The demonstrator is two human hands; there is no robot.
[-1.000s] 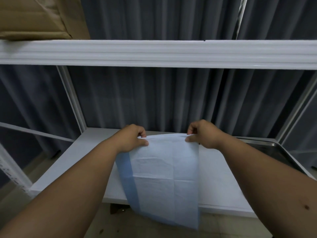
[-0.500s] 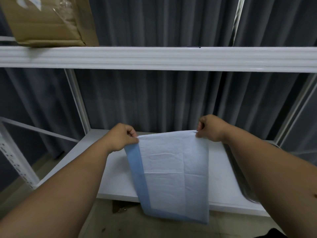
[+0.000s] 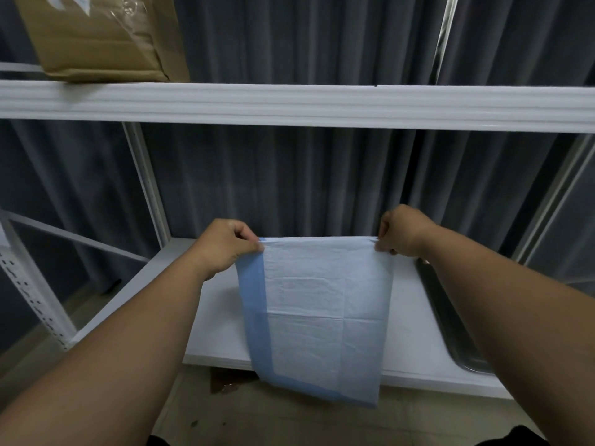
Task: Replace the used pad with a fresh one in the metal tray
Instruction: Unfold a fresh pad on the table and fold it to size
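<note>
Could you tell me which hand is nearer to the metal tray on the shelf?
The right hand, pinching the pad just beside the metal tray; the left hand holds the pad's far corner.

White pad (image 3: 325, 304), blue border

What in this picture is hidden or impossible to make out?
All in the head view:
- Metal tray: mostly covered by the right forearm, so its contents stay unseen.
- Pad: its back side faces away; still partly folded.
- Cardboard box: cut off by the top edge.
- Left hand and right hand: fingertips tucked behind the pad's top edge.
</note>
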